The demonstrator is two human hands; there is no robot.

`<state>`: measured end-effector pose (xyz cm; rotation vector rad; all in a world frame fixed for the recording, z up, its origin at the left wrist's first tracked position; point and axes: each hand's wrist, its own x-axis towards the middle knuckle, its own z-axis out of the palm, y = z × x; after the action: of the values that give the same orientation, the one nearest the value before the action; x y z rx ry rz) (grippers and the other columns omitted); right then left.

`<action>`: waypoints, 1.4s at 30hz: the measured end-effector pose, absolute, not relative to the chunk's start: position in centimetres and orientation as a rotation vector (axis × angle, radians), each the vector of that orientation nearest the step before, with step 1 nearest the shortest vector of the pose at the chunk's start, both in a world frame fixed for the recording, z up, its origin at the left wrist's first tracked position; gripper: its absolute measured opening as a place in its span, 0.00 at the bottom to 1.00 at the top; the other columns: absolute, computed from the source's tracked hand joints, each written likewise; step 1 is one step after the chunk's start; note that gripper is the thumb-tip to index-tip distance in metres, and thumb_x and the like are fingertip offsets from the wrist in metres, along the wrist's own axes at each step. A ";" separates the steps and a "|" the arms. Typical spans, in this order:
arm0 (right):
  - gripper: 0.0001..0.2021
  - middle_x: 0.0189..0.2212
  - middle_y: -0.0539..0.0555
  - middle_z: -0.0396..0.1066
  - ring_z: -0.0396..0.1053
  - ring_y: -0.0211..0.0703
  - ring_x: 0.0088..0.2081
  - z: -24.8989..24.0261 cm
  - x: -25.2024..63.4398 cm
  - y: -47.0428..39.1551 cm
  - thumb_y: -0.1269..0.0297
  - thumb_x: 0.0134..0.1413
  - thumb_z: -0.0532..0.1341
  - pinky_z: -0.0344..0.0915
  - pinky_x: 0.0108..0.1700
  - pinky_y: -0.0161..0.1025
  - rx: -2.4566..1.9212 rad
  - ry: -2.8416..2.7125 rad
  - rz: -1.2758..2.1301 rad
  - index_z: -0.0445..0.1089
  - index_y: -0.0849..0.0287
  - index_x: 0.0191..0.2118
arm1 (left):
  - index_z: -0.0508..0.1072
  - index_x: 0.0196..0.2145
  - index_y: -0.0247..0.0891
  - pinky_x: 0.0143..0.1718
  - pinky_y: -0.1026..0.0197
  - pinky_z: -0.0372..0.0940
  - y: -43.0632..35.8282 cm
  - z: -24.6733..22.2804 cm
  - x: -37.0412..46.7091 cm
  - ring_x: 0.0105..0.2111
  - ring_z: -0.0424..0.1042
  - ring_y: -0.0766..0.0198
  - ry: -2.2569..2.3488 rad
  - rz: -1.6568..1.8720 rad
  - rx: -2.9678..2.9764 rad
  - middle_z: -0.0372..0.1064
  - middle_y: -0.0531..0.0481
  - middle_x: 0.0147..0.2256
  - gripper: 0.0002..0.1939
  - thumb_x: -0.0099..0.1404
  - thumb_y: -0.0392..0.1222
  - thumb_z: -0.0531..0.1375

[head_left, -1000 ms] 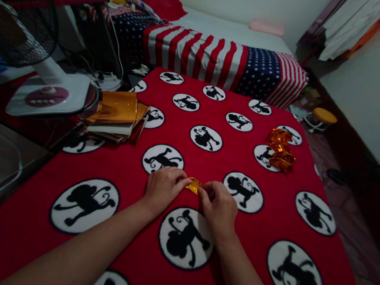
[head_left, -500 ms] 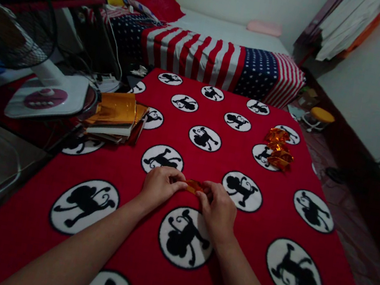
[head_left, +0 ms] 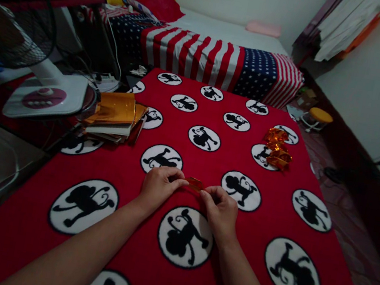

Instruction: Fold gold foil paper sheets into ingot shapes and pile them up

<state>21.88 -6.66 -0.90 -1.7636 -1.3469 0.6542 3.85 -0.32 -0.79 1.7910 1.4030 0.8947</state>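
Between my hands, over the middle of the red monkey-print cloth [head_left: 204, 164], is a small folded piece of shiny orange-gold foil paper [head_left: 195, 183]. My left hand [head_left: 161, 186] pinches its left end between thumb and fingers. At its right end, my right hand [head_left: 220, 211] pinches the foil paper's corner with thumb and forefinger. Toward the far right of the cloth lie several folded gold foil pieces [head_left: 278, 150] in a loose heap. A stack of flat gold foil sheets [head_left: 117, 111] rests at the left edge, with pale paper layers showing underneath.
A fan with a white base [head_left: 46, 96] stands left of the cloth, with cables around it. Beyond the far edge is a bed with a striped and starred cover [head_left: 196, 58]. A yellow-topped stool [head_left: 320, 116] is on the floor to the right.
My right hand has shifted slightly right and down along the foil paper, and its fingers cover less of it. My left hand stays nearly still.
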 end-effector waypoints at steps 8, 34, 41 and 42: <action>0.09 0.20 0.48 0.71 0.66 0.38 0.22 -1.1 22.3 -6.3 0.57 0.52 0.63 0.58 0.25 0.33 -1.750 -1.325 0.742 0.72 0.56 0.27 | 0.78 0.26 0.37 0.25 0.66 0.62 -0.3 -0.8 3.7 0.24 0.72 0.65 1.291 0.815 1.581 0.76 0.52 0.24 0.07 0.54 0.43 0.65; 0.09 0.26 0.52 0.75 0.70 0.41 0.29 0.1 22.3 -6.1 0.59 0.53 0.62 0.65 0.33 0.35 -1.429 -1.244 0.984 0.75 0.59 0.29 | 0.80 0.30 0.36 0.30 0.66 0.63 -0.5 -0.1 4.5 0.28 0.71 0.66 1.078 0.896 1.681 0.75 0.48 0.29 0.09 0.59 0.44 0.64; 0.09 0.25 0.52 0.75 0.71 0.41 0.28 -0.1 21.9 -6.3 0.60 0.52 0.63 0.65 0.30 0.34 -1.459 -1.166 0.941 0.76 0.59 0.29 | 0.81 0.31 0.36 0.27 0.66 0.61 -0.9 0.1 4.6 0.26 0.71 0.65 1.134 0.866 1.711 0.77 0.47 0.29 0.11 0.54 0.46 0.67; 0.09 0.25 0.51 0.75 0.71 0.41 0.28 -0.1 21.9 -6.3 0.60 0.52 0.63 0.65 0.30 0.34 -1.460 -1.163 0.936 0.76 0.59 0.28 | 0.81 0.31 0.36 0.27 0.66 0.61 -0.9 0.1 4.6 0.26 0.71 0.65 1.139 0.867 1.705 0.77 0.47 0.29 0.10 0.55 0.45 0.67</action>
<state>21.86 -6.34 -0.06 -1.4599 -1.1633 0.9364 4.64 -0.87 0.07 1.7055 1.1386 0.8675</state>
